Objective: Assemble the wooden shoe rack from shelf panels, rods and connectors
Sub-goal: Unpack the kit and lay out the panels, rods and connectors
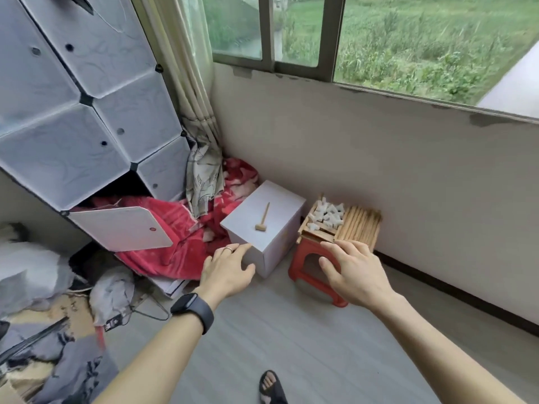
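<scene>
A bundle of wooden rods (pixel 360 225) lies on a stack of slatted shelf panels (pixel 313 235) on a red plastic stool (pixel 303 265) by the wall. Several white connectors (pixel 326 215) are piled beside the rods. A small wooden mallet (pixel 263 219) lies on top of a white box (pixel 271 211) left of the stool. My left hand (pixel 229 271) reaches toward the box's near corner, fingers relaxed and holding nothing. My right hand (pixel 354 272) hovers in front of the stool with fingers spread, holding nothing.
A white panel wardrobe (pixel 87 112) with an open lower door stands at the left, a red blanket (pixel 180 237) spilling from it. Clothes and bags (pixel 43 330) litter the floor at left. Grey floor (pixel 291 345) lies in front, with my sandalled foot (pixel 271 387) on it.
</scene>
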`<state>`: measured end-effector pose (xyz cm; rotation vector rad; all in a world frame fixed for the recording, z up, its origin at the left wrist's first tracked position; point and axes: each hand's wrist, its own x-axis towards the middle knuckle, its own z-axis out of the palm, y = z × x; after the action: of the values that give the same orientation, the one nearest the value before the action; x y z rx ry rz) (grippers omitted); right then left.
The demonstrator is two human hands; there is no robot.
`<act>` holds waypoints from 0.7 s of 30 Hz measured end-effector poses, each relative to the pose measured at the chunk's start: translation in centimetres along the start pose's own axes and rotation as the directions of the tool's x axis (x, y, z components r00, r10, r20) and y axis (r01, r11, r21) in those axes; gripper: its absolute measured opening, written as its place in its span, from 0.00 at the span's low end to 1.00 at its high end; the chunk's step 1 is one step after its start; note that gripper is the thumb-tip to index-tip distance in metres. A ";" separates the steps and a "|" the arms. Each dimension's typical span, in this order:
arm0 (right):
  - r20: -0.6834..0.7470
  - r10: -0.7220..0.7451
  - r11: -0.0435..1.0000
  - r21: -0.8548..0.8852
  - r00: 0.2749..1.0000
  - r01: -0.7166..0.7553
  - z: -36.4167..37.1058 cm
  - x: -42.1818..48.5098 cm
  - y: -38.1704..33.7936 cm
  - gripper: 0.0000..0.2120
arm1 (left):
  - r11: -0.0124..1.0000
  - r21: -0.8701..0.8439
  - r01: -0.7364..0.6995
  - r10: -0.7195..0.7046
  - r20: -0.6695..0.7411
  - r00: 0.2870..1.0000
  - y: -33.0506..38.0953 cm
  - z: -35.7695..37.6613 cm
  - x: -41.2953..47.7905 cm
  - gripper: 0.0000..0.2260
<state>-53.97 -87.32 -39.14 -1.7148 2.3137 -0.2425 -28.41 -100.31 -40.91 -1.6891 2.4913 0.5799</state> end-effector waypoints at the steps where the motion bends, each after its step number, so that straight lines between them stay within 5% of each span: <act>1: 0.009 0.008 1.000 -0.003 1.000 -0.008 0.3 1.8 -0.2 0.25 | 1.000 0.006 -0.003 0.003 0.016 1.000 -0.4 -0.3 2.0 0.25; 11: 0.265 0.112 0.992 0.032 0.958 -0.125 7.3 18.3 2.3 0.25 | 0.998 0.021 0.063 -0.067 0.210 0.976 -4.3 1.0 20.2 0.26; 21: 0.370 0.083 0.983 0.121 0.925 -0.136 16.3 39.6 3.4 0.25 | 0.972 -0.014 0.233 -0.209 0.390 0.897 -6.2 6.8 37.4 0.25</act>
<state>-63.17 -123.88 -59.68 -1.4156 2.0556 -0.0607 -38.35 -132.86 -59.00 -1.6536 1.9956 0.8736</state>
